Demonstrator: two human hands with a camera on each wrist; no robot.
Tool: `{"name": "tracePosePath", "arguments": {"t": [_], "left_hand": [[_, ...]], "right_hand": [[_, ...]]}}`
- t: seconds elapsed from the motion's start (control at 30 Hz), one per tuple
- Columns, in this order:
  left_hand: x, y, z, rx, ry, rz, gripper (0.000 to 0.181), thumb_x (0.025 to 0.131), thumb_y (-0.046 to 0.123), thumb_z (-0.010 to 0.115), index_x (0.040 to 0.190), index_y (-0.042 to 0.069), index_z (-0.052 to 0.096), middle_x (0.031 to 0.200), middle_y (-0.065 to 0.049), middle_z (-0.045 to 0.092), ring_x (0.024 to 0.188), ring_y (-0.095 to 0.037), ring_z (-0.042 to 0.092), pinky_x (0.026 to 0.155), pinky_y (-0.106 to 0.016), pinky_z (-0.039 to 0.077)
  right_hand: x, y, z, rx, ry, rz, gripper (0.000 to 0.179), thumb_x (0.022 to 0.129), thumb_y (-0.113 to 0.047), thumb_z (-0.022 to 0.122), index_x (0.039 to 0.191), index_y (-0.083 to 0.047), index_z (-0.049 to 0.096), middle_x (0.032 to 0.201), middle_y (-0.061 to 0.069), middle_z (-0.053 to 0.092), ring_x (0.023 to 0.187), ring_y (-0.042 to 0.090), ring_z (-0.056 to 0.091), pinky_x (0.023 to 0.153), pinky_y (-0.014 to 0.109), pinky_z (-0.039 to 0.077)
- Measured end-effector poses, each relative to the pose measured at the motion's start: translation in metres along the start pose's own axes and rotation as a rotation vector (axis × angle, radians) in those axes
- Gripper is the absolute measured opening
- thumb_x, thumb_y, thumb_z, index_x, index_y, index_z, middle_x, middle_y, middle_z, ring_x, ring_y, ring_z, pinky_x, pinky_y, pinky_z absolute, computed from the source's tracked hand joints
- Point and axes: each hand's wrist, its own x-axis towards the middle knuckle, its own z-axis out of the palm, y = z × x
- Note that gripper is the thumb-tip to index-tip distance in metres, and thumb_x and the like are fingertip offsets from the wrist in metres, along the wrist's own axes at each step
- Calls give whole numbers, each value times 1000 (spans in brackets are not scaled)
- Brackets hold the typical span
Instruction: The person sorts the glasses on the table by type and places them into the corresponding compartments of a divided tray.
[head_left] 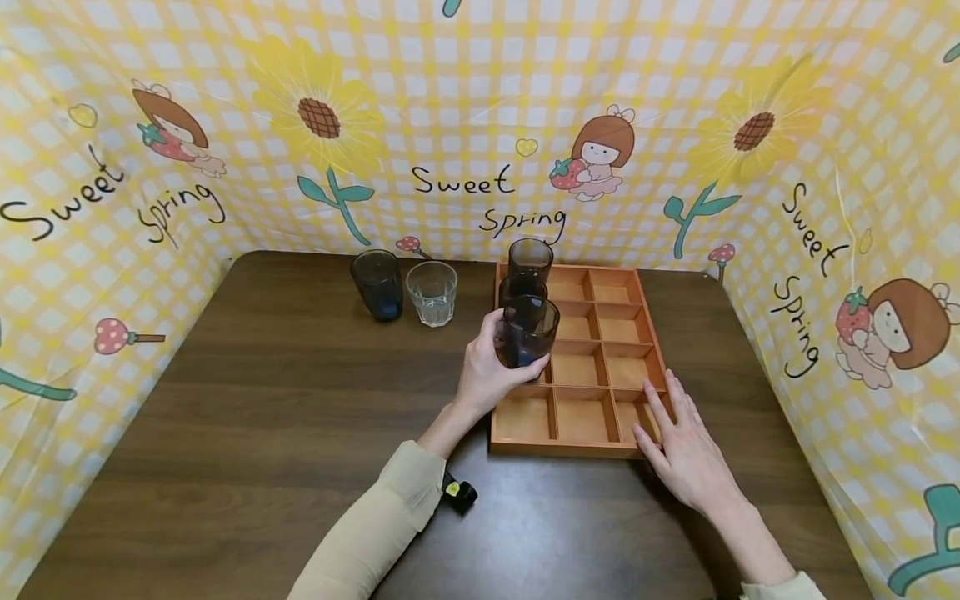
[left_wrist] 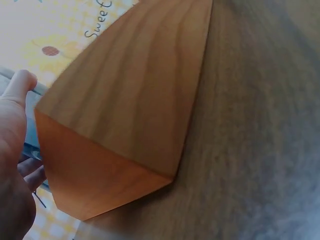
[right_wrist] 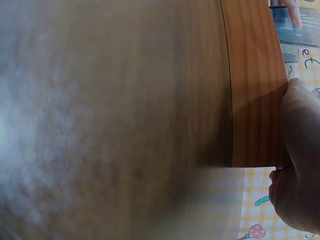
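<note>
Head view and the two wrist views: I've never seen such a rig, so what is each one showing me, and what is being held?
There is no machine here, only a person's two bare hands. The wide picture comes from a camera on the head, looking forward and down; cameras on the wrists took the other two, mostly filled by wood close up. On the dark table lies a divided wooden tray. To its left stand a dark glass and a clear glass. The left hand has its grip around another dark glass, over the tray's left column; two more dark glasses show just beyond it. The right hand rests at the tray's near right corner.
</note>
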Motion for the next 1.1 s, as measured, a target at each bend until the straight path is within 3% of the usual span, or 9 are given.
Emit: {"name": "tracePosePath", "arguments": {"t": [0.27, 0.5, 0.7, 0.73, 0.8, 0.93, 0.97, 1.1], "left_hand": [[-6, -4, 0, 51, -13, -17, 89, 78, 27, 100, 147, 3, 49, 118, -18, 78, 106, -32, 78, 89, -50, 65], [-9, -11, -2, 122, -56, -21, 89, 73, 32, 100, 141, 5, 50, 123, -17, 72, 113, -33, 72, 96, -57, 60], [-10, -10, -3, 103, -127, -47, 89, 77, 31, 100, 145, 3, 49, 131, -20, 68, 122, -36, 68, 104, -57, 59], [-10, -17, 0, 100, -124, -36, 92, 78, 38, 99, 147, 5, 48, 134, -19, 67, 124, -34, 68, 106, -54, 58], [-11, -17, 2, 103, -135, -44, 92, 81, 38, 97, 150, 5, 46, 138, -20, 65, 127, -35, 66, 108, -55, 57], [-14, -16, 5, 114, -151, -69, 94, 84, 39, 96, 155, 7, 43, 145, -22, 61, 133, -37, 64, 113, -56, 55], [-15, -9, 3, 109, -159, -86, 93, 84, 33, 97, 155, 5, 43, 145, -24, 61, 132, -40, 64, 112, -60, 55], [-18, -26, 8, 86, -129, -64, 96, 84, 46, 96, 157, 10, 44, 143, -20, 61, 131, -34, 64, 109, -56, 57]], "right_hand": [[2, -2, 1, 5, -4, -13, 74, 113, -38, 59, 173, -5, 30, 182, 31, 13, 163, 56, 26, 141, 33, -3], [2, -3, 0, 3, 1, -19, 74, 114, -37, 59, 174, -6, 29, 182, 31, 13, 162, 58, 28, 142, 39, 2], [0, -2, 1, 10, 7, -22, 75, 113, -37, 59, 174, -8, 28, 181, 32, 13, 160, 61, 30, 137, 25, -8], [0, -2, 2, 8, 11, -25, 74, 114, -37, 59, 174, -8, 28, 181, 32, 14, 160, 62, 30, 137, 25, -9], [-1, -1, 2, 6, 12, -22, 75, 114, -38, 59, 175, -8, 28, 181, 32, 13, 160, 61, 29, 136, 23, -10], [-2, 0, 1, 0, 13, -17, 74, 114, -37, 59, 174, -8, 28, 181, 31, 13, 160, 60, 29, 138, 26, -7], [-2, -1, 0, 1, 11, -16, 74, 114, -37, 59, 175, -8, 28, 181, 31, 13, 160, 61, 30, 139, 27, -7], [-2, -2, 1, 5, 10, -11, 74, 114, -37, 59, 174, -8, 29, 181, 31, 14, 159, 62, 30, 140, 31, -3]]}}
